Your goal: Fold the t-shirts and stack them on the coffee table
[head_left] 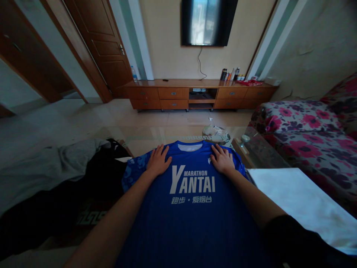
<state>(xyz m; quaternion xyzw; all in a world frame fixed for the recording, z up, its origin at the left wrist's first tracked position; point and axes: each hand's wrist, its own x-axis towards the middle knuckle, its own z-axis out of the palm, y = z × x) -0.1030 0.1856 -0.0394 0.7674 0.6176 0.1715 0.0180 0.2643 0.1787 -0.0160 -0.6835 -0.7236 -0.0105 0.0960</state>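
A blue T-shirt [192,223] with white "MARATHON YANTAI" lettering lies spread front side up on the glass coffee table, its collar pointing away from me. My left hand [158,160] rests flat on the shirt near its left shoulder, fingers apart. On the opposite shoulder, my right hand [222,159] also lies flat with spread fingers. Neither hand grips the cloth. The patterned left sleeve reaches out beyond my left hand; the right sleeve shows partly behind my right hand. The lower part of the shirt runs toward me and out of view.
Dark and grey clothes [103,175] are heaped at the left. A white folded cloth or sheet [298,201] lies at the right, near a floral sofa [306,123]. The glass table [178,131] extends beyond the shirt. A wooden TV cabinet [173,93] stands against the far wall.
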